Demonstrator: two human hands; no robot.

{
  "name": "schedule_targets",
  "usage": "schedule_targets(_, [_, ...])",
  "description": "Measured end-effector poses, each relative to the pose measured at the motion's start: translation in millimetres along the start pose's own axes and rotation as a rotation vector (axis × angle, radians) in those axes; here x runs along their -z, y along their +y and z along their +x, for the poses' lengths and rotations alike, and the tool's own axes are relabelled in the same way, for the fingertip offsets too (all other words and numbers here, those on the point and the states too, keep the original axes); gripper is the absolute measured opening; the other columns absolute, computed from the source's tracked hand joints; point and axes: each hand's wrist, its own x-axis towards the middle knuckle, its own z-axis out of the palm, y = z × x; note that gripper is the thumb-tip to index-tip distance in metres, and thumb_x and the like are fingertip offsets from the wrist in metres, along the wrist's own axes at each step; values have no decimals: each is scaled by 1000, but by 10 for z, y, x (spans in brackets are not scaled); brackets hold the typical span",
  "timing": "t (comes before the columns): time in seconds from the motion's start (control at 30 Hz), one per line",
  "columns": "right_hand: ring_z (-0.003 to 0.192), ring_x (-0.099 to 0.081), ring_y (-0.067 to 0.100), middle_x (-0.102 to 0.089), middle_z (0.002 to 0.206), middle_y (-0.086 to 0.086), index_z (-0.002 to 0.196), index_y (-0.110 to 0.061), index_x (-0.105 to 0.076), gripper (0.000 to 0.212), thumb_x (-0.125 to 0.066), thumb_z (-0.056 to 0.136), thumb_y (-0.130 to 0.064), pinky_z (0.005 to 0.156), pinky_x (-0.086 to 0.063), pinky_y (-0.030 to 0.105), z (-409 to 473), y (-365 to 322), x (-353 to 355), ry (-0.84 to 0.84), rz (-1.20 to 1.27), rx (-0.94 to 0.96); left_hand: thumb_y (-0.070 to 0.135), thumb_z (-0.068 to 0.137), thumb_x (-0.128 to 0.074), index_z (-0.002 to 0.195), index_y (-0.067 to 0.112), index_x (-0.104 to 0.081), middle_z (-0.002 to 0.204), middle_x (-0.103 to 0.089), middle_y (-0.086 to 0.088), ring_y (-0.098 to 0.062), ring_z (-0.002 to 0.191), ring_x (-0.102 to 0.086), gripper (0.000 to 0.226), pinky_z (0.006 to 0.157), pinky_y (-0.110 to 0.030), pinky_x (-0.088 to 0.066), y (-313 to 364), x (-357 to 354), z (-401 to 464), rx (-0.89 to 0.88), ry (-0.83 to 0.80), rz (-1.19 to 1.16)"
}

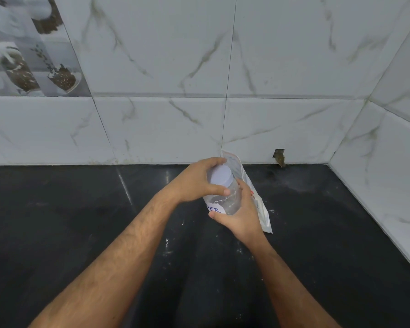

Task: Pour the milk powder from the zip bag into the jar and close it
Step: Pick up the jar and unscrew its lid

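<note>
Jar point(225, 200) sits near the worktop's point(81, 221) back edge, bag point(258, 204) just behind it. My right hand point(243, 218) grips the jar body; my left hand point(197, 183) clasps the lid point(220, 177). I should turn squarely, holding the jar steady.

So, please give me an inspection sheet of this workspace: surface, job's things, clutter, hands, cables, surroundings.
Surface: black counter, with white specks near the hands.
Job's things: clear jar, white lid on it; zip bag behind the jar, on the counter.
Clutter: nothing seen.
Hands: left hand around the lid; right hand around the jar body.
Cables: nothing seen.
Surroundings: marble-look wall tiles; small hole at the wall base.
</note>
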Motion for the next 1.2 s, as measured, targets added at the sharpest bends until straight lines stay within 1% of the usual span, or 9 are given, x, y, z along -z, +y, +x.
schedule_targets(0.1, [113, -30, -37, -32, 119, -62, 133, -67, -22, 104, -86, 53, -51, 76, -32, -10, 34, -4, -53, -3, -55, 54, 40, 70, -85, 142, 27, -51, 145, -53, 12, -6, 132, -47, 81, 107, -24, -36, 16, -6, 16, 5, 29, 107])
schedule_targets(0.23, [115, -52, -6, -49, 125, -29, 137, -46, -32, 102, -88, 52, -50, 86, -41, 9, 93, 72, -92, 0, -35, 36, 49, 72, -80, 137, 26, -56, 130, -62, 12, -4, 118, -57, 72, 100, -27, -46, -31, -7, 15, 60, 141, 0])
schedule_targets(0.43, [118, -52, -4, -51, 126, -24, 136, -40, -35, 99, -89, 53, -43, 88, -40, 8, 126, 138, -146, -34, -3, 36, 47, 89, -56, 107, 17, -68, 100, -73, -7, -21, 91, -73, 37, 75, -42, -62, -488, 27, -139, 386, 274, -1004])
schedule_targets(0.57, [118, -50, -11, -49, 124, -33, 133, -45, -32, 97, -89, 55, -42, 85, -41, 5, 122, 168, -228, -106, 9, 29, 63, 94, -48, 116, 9, -61, 103, -73, -23, -40, 98, -71, 60, 75, -49, -63, -1024, -99, -350, 606, 332, -1303])
schedule_targets(0.7, [122, -54, 3, -51, 132, -22, 134, -49, -30, 98, -88, 56, -45, 93, -49, 19, 162, 142, -371, -154, -19, 38, 43, 96, -60, 126, 10, -57, 112, -66, -21, -35, 88, -72, 45, 66, -42, -64, -1435, -206, -543, 749, 433, -1209])
schedule_targets(0.8, [121, -55, 7, -53, 131, -19, 133, -45, -33, 95, -86, 54, -49, 96, -53, 29, 200, 122, -526, -185, -66, 62, 31, 96, -62, 130, 6, -52, 127, -57, -21, -38, 101, -68, 43, 71, -44, -60, -1677, -223, -644, 857, 500, -1080])
schedule_targets(0.93, [115, -50, 2, -51, 124, -21, 128, -42, -37, 91, -84, 51, -54, 90, -45, 20, 216, 176, -760, -195, -128, 77, 32, 96, -61, 132, 6, -52, 129, -52, -17, -37, 110, -62, 46, 69, -42, -60, -1874, -221, -751, 943, 548, -933])
schedule_targets(1.07, [114, -55, 7, -53, 122, -17, 127, -40, -36, 91, -84, 51, -51, 88, -49, 21, 224, 297, -975, -257, -133, 33, 30, 95, -62, 122, 5, -56, 122, -56, -16, -30, 90, -65, 37, 59, -38, -59, -2015, -241, -765, 956, 561, -801])
schedule_targets(1.2, [115, -57, 10, -55, 121, -13, 126, -39, -37, 90, -87, 52, -45, 95, -56, 35, 253, 419, -1086, -280, -123, 14, 27, 92, -63, 108, 9, -60, 112, -65, -13, -27, 66, -71, 24, 74, -42, -63, -2087, -251, -781, 1000, 562, -452])
